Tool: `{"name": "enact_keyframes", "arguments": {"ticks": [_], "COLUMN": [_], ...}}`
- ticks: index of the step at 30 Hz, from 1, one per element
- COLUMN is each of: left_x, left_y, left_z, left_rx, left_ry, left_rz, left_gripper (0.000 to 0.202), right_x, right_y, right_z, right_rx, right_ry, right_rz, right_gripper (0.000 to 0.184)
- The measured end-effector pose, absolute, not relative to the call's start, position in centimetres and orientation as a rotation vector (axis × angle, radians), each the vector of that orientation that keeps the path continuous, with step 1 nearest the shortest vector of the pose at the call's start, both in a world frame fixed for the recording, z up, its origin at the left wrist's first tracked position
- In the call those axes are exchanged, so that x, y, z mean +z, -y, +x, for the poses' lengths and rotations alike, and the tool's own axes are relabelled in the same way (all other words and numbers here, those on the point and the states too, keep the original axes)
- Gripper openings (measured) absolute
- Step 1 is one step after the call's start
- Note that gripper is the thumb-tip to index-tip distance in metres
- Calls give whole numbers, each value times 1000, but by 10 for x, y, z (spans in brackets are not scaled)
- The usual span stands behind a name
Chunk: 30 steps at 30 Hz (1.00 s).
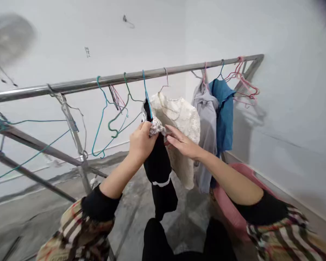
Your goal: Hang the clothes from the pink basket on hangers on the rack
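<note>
A black garment with white lace trim [157, 161] hangs in front of me from a blue hanger [146, 85] on the metal rail. My left hand [142, 139] is closed on its lacy upper part, just below the hanger. My right hand [180, 142] is at the other side of the lace, fingers stretched out and slightly apart, the fingertips touching or very near it. Right behind hangs a cream lace top [188, 119] on a pale pink hanger [165, 81].
The metal rail [179, 70] crosses the view. Farther right hang a grey garment [205, 119], a blue garment [224, 112] and several pink hangers [246, 87]. Green [127, 94] and teal hangers [99, 119] are on the left. A pink tub [229, 206] stands below right.
</note>
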State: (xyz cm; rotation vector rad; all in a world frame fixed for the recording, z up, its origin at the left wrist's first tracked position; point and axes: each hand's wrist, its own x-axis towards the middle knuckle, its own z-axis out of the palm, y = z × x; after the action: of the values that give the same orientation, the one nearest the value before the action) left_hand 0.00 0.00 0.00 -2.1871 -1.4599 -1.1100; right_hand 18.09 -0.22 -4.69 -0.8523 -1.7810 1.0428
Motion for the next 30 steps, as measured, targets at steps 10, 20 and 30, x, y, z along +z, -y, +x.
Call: {"name": "enact_keyframes", "arguments": {"ticks": [10,20,30], "left_x": [1,-29,-48], "left_y": [8,11,-5], "left_z": [-26,-34,-36], "left_rx": [-1217,-978,-1036], "left_ry": [1565,938,958], "left_rz": [-2476,-2003,-2578], "left_gripper": [14,15,21], "right_x": [-9,10,-50], "right_y": [-14,-28,-21], "right_z": [138,114,113], "right_rx": [208,994,1374], "right_ry": [1953,1573,1301], "right_rz": [-788,-993,-976], "right_gripper": [42,11,22]}}
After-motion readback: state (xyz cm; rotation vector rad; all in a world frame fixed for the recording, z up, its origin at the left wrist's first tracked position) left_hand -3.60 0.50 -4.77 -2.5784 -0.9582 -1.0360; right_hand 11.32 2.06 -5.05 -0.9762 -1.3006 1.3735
